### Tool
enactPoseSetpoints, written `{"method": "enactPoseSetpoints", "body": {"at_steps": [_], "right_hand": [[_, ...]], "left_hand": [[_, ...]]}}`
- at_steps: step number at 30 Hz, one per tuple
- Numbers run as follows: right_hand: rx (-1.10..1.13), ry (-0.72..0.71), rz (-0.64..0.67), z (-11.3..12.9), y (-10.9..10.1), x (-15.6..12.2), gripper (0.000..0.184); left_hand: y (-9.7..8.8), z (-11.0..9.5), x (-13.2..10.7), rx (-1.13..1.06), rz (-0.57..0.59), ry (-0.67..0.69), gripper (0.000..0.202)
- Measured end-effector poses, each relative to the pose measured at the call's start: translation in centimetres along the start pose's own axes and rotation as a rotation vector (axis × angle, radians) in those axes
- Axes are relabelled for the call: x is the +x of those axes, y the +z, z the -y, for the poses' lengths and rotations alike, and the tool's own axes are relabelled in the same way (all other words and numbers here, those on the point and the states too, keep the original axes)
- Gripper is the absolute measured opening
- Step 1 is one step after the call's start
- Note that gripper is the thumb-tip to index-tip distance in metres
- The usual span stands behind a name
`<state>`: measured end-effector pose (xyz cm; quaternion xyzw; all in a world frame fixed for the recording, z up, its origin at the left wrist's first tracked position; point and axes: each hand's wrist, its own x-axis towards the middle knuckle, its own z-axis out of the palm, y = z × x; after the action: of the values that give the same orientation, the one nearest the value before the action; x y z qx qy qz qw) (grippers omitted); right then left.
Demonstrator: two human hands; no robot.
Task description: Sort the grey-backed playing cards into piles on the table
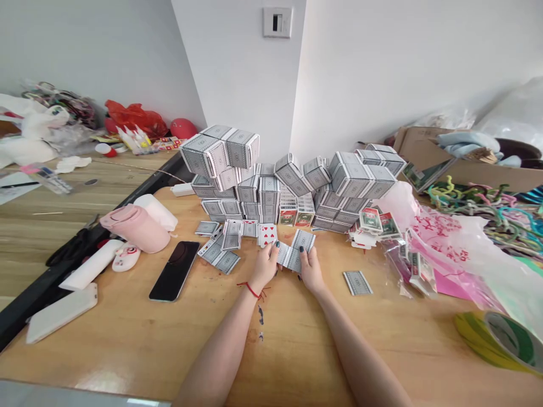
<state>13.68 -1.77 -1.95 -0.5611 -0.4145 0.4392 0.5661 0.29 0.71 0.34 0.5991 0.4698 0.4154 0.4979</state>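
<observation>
Both my hands meet at the middle of the wooden table [297,345]. My left hand [265,265] pinches a few playing cards, one face up with red hearts [267,233]. My right hand [311,267] grips a fan of grey-backed cards [297,249] from the other side. More grey-backed cards [223,249] lie scattered just left of my hands. One single card [357,282] lies face down to the right. Behind them rises a pile of grey card boxes [271,181].
A black phone [175,270], a pink roll [138,226] and white items [61,312] lie on the left. Pink plastic bags [432,249] with card packs, coloured pipe cleaners [487,206], a cardboard box [462,164] and tape rolls [500,339] crowd the right.
</observation>
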Motion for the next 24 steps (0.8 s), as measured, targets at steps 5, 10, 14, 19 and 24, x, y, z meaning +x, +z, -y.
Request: {"method": "enactPoseSetpoints", "body": {"at_steps": [5,10,14,19,24], "right_hand": [[0.064,0.058,0.028,0.8,-0.1,-0.1,0.031],[0.193,0.113,-0.035,1.1,-0.6,0.1,0.033],[0.309,0.115,-0.083,1.3,-1.1,0.6,0.031],[0.354,0.095,-0.069,1.7,-1.2,0.6,0.035],[0.317,0.079,-0.018,1.8,-1.3,0.4,0.029]], "left_hand": [[0.3,0.4,0.0,0.085,-0.062,0.054,0.035],[-0.2,0.4,-0.1,0.218,-0.29,0.184,0.032],[-1.1,0.4,0.0,0.485,-0.317,0.319,0.026],[-0.9,0.7,0.4,0.717,-0.208,0.414,0.041],[-0.5,1.0,0.5,0.788,-0.184,0.408,0.036]]}}
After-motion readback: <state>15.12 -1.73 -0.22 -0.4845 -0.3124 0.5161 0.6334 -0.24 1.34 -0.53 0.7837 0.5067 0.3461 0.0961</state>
